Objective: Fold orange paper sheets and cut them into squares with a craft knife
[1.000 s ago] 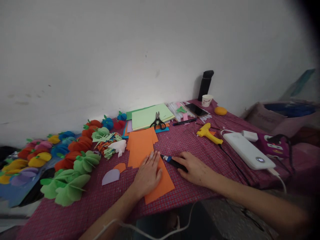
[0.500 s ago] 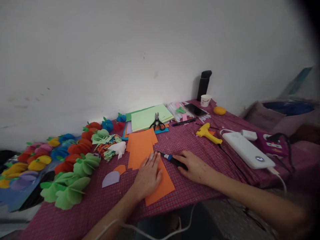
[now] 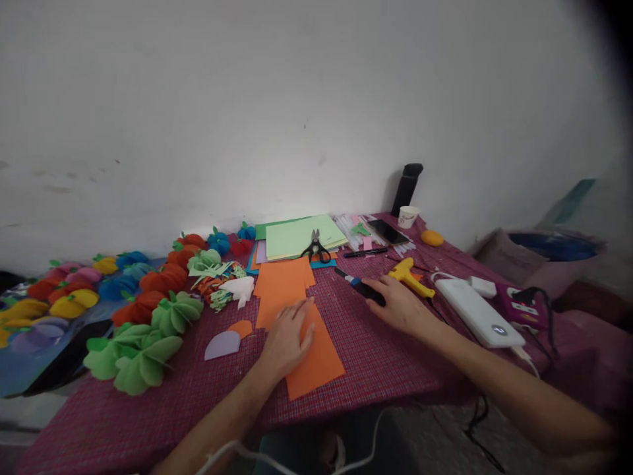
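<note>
My left hand [image 3: 289, 340] rests on a sheet of orange paper [image 3: 321, 359], its fingers slightly bent and its thumb apart. Under and behind it lie more orange sheets [image 3: 281, 280]. A utility knife [image 3: 368, 291] with a black handle and a blue band is in my right hand [image 3: 395, 303], low over the tablecloth, its blade end pointing up and left. Black-handled scissors [image 3: 315, 247] lie on a stack of light green paper [image 3: 301, 236]. Left of my left hand are a lilac half-round piece [image 3: 222, 346] and an orange one [image 3: 242, 328].
Coloured paper pumpkins [image 3: 163, 278] crowd the left side, beside paper scraps [image 3: 222, 284]. To the right are a yellow glue gun [image 3: 410, 277], a white power bank [image 3: 477, 313] and a purple power strip [image 3: 519, 307]. A phone [image 3: 388, 231], paper cup [image 3: 408, 216] and black bottle [image 3: 406, 188] stand behind.
My right hand has carried the utility knife away from the orange paper, up and to the right towards the glue gun. My left hand stays on the paper, its fingers more bent.
</note>
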Available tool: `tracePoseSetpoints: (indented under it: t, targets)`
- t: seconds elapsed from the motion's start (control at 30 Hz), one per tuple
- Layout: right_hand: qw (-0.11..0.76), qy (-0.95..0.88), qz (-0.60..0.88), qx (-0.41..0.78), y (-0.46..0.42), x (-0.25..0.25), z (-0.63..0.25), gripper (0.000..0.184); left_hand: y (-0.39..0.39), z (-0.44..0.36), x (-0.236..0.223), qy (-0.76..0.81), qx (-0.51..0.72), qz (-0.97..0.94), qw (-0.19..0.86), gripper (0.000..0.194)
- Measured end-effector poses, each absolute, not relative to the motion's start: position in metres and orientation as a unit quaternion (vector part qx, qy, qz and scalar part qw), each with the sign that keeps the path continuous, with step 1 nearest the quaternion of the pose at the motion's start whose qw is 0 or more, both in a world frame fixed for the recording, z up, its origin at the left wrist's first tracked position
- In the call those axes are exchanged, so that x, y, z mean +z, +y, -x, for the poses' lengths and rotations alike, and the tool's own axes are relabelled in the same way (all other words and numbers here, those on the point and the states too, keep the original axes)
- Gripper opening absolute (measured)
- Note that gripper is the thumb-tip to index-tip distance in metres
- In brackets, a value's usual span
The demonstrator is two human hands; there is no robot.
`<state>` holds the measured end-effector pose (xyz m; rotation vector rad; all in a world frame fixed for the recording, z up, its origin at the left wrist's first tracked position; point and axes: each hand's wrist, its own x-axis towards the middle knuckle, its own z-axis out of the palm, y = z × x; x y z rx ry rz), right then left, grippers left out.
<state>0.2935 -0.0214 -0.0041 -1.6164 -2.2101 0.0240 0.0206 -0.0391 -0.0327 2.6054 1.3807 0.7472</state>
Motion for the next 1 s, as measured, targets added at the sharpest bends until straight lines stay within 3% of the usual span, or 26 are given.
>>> tracePoseSetpoints:
  t: [0.3,0.63,0.83,1.0]
  targets:
    - [0.173,-0.694,0.698,-0.022,0.067,-0.005,-0.282,0.041,-0.016,0.0,-0.033,0.533,0.319,-0.783,-0.036,0.035]
    - [0.199,-0.687,0.697,-0.044,0.112,0.011,-0.244,0.037,-0.021,0.0,-0.036,0.503,0.214,-0.837,-0.007,0.034]
    - [0.152,-0.814,0.558,0.058,0.06,-0.002,-0.219,0.021,-0.028,-0.002,-0.045,0.487,0.149,-0.86,0.022,0.061]
    - [0.159,-0.871,0.431,0.173,0.032,-0.017,-0.195,0.023,-0.028,-0.004,-0.052,0.495,0.137,-0.858,0.023,0.085]
